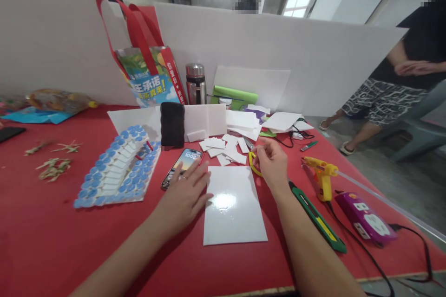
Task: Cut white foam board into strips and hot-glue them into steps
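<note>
"Holding what?"
"Nothing in the left hand (184, 191), spread between phone (188, 157) and white board (232, 222); pinched in the right hand (272, 163), probably yellow-handled scissors (252, 166), near the board's far corner."
"Grip firmly, tips turned away."

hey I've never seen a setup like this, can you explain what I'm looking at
There's no machine here: one camera, worn on a person's head, looks forward and down at their own bare hands. The left hand spreads between a lit phone and a white board, overlapping both in view. The right hand is at a yellow handle; whether it grips it is unclear. Around them on the red table lie small white pieces, a blue-and-white model, a yellow glue gun and a green cutter. Another person stands at right.
</note>
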Motion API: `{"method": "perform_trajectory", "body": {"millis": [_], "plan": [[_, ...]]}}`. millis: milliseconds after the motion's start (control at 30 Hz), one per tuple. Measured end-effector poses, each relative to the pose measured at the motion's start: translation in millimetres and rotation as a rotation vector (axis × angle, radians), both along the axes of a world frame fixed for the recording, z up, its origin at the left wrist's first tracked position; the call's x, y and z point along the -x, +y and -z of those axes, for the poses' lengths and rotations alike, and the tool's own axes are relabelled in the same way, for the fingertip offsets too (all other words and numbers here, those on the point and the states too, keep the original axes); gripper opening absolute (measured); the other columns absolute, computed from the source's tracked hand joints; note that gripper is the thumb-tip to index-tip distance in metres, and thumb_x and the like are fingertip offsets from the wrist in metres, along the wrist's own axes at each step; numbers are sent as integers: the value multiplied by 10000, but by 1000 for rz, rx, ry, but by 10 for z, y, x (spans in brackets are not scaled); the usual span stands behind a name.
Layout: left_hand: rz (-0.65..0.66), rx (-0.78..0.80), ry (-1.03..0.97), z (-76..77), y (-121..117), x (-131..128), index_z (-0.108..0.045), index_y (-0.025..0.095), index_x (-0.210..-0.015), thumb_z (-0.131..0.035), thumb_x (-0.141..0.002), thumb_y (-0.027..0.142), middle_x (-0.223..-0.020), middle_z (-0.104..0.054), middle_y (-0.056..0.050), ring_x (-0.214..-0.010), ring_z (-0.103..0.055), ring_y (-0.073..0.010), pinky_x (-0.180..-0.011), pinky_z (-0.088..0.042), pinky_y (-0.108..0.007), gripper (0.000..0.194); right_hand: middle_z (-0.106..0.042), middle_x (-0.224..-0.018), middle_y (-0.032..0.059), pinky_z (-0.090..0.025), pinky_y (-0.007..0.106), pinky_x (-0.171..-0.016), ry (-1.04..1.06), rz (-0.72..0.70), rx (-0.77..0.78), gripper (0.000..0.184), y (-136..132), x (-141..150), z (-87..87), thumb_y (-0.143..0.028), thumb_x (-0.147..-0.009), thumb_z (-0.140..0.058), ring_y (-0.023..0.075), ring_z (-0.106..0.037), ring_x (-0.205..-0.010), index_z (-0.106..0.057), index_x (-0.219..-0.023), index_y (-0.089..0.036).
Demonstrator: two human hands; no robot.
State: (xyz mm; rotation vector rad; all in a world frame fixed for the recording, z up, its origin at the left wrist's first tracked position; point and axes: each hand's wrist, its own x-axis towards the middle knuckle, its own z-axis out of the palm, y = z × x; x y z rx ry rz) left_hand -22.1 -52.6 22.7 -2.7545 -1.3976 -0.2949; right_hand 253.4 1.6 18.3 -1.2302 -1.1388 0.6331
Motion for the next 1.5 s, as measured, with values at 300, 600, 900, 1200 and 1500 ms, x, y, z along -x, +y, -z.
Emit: {"method": "perform_trajectory", "body": {"millis": [300,600,900,1200,1500], "plan": [[-504,62,-46,-77,266,268,-360,0,-1586,-581,-931,581,-1578,-479,-319,-1426,-509,-482,-1072,-503,-576,904,-748,-837,17,-508,314,-571,-65,5,65,306,-18,51,54,-411,-910,-623,159,-621,-553,-653,-1143,-215],[-424,69,-208,63,184,164,-308,117,-1631,-559,-963,539,-1624,-475,-243,-1506,-446,-422,-1215,-361,-601,829,-736,-830,11,-485,296,-539,-97,-45,60,295,-62,132,47,-379,-932,-595,143,-617,-531,-646,-1161,-201],[-368,143,-196,163,312,85,-274,72,-1636,-544,-962,657,-1688,-346,-281,-1589,-312,-404,-1296,-150,-646,931,-735,-795,8,-508,316,-589,-118,-55,65,299,-74,142,50,-372,-935,-594,159,-640,-562,-647,-1179,-206],[308,-128,-372,-113,-191,-371,-367,189,-1573,-514,-1054,202,-1365,-727,-137,-1387,-608,-277,-1249,-377,-577,540,-741,-832,17,-512,318,-592,-133,-57,57,299,-52,127,90,-364,-932,-594,151,-634,-551,-638,-1182,-206],[300,-373,-342,-25,-302,-322,-289,117,-1631,-531,-981,57,-664,-589,31,-549,-513,-186,-528,-444,-308,697,-750,-833,22,-519,314,-599,-150,-53,66,293,-79,135,60,-340,-936,-583,157,-652,-575,-642,-1190,-204]]}}
